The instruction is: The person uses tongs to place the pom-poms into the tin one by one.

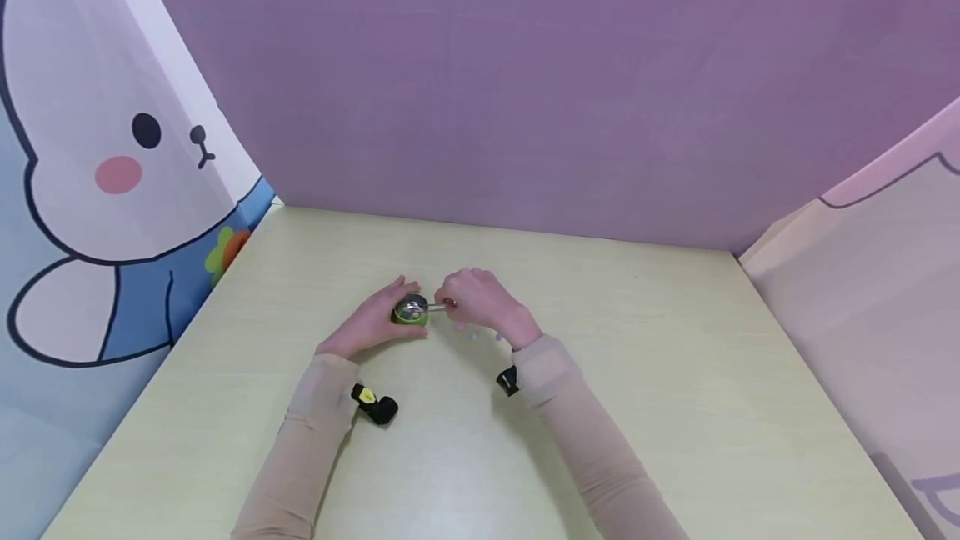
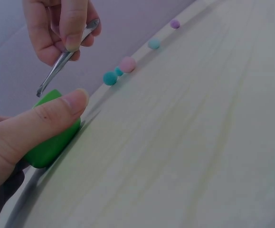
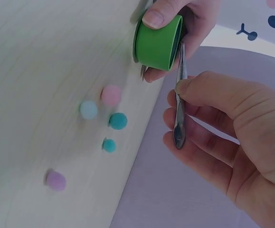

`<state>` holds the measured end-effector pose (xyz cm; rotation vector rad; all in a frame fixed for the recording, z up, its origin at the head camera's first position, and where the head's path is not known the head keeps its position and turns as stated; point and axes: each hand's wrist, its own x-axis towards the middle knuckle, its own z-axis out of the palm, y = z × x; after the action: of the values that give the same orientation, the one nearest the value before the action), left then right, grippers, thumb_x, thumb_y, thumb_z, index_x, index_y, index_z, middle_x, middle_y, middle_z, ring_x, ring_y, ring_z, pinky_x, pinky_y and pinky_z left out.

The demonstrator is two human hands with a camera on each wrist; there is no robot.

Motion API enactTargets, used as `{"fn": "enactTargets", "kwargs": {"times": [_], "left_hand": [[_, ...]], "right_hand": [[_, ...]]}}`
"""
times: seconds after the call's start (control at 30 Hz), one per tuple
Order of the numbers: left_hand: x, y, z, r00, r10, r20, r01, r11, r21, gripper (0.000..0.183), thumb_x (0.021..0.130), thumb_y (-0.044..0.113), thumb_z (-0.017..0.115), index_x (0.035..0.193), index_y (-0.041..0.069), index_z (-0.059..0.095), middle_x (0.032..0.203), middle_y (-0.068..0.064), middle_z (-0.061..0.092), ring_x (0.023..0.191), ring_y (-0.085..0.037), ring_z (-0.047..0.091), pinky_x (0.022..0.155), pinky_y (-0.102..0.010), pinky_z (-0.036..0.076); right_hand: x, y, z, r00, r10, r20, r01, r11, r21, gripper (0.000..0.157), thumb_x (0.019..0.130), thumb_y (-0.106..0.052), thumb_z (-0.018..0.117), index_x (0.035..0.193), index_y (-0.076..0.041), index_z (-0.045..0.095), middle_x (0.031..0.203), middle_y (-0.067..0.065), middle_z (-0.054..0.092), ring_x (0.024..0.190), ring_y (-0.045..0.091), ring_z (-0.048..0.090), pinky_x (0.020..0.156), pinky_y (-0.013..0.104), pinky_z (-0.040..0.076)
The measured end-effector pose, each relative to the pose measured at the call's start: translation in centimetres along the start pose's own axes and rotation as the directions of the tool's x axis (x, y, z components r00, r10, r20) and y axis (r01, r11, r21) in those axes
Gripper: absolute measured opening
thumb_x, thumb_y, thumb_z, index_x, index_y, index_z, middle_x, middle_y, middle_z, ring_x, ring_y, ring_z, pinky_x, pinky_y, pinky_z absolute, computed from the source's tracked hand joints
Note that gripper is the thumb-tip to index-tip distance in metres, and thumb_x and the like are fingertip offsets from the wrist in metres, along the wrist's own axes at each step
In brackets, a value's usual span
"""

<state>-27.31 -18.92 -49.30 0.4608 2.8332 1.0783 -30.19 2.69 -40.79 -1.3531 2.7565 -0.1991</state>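
My left hand (image 1: 375, 319) rests on the table around a short, round green tin (image 1: 410, 322) with a shiny silver inside. Its thumb lies along one side and the fingers on the other. From the right, my right hand (image 3: 222, 123) pinches a slim silver cuticle pusher (image 3: 180, 109) between thumb and fingers. The tool has a ribbed shaft and a flat, spoon-shaped end under the fingers. Its other tip points at the tin's mouth, at or just over the rim; contact cannot be told. The bottom of the tin is hidden in both wrist views.
Several small pompoms lie on the table near the right hand: a pink one (image 3: 111, 95), a pale blue one (image 3: 88, 109), a teal one (image 3: 118, 121) and a purple one (image 3: 56, 181). A purple panel (image 1: 525, 107) stands along the far edge of the pale table (image 1: 675, 407).
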Motion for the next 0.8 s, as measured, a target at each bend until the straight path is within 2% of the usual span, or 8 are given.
{"fn": "enactTargets", "kwargs": {"times": [0.27, 0.47, 0.63, 0.8], "left_hand": [[-0.1, 0.1, 0.0, 1.000, -0.004, -0.002, 0.004, 1.000, 0.014, 0.096, 0.079, 0.047, 0.081, 0.153, 0.007, 0.035, 0.163, -0.027, 0.017, 0.148, -0.048, 0.027, 0.119, -0.064, 0.027], [-0.2, 0.0, -0.1, 1.000, -0.003, 0.000, 0.003, 1.000, 0.016, 0.096, 0.079, 0.049, 0.080, 0.153, 0.007, 0.035, 0.163, -0.028, 0.017, 0.147, -0.048, 0.027, 0.118, -0.064, 0.027], [-0.1, -0.1, -0.3, 1.000, 0.003, -0.004, -0.003, 1.000, 0.014, 0.096, 0.078, 0.047, 0.081, 0.153, 0.007, 0.036, 0.163, -0.027, 0.019, 0.148, -0.047, 0.027, 0.119, -0.063, 0.028], [-0.2, 0.1, -0.4, 1.000, 0.012, -0.004, -0.012, 1.000, 0.025, 0.095, 0.078, 0.045, 0.081, 0.152, 0.005, 0.036, 0.162, -0.028, 0.020, 0.147, -0.048, 0.027, 0.119, -0.063, 0.027]], "right_hand": [[-0.4, 0.2, 0.0, 1.000, 0.001, -0.002, -0.001, 1.000, 0.000, 0.022, 0.083, 0.005, 0.063, 0.087, -0.012, 0.077, 0.072, -0.006, 0.071, 0.060, 0.003, 0.060, 0.055, 0.016, 0.041], [-0.7, 0.5, -0.1, 1.000, -0.009, -0.026, 0.009, 0.999, -0.031, 0.020, 0.083, 0.004, 0.065, 0.087, -0.012, 0.077, 0.078, -0.005, 0.072, 0.065, 0.005, 0.059, 0.057, 0.016, 0.042], [-1.1, 0.7, -0.1, 0.999, -0.012, -0.041, 0.010, 0.999, -0.050, 0.017, 0.084, 0.001, 0.068, 0.080, -0.014, 0.074, 0.076, -0.005, 0.071, 0.064, 0.004, 0.053, 0.055, 0.016, 0.040], [-1.6, 0.9, 0.1, 0.999, -0.010, -0.045, 0.008, 0.999, -0.046, 0.021, 0.084, -0.007, 0.075, 0.068, -0.015, 0.063, 0.063, -0.008, 0.053, 0.059, 0.003, 0.041, 0.053, 0.016, 0.031]]}}
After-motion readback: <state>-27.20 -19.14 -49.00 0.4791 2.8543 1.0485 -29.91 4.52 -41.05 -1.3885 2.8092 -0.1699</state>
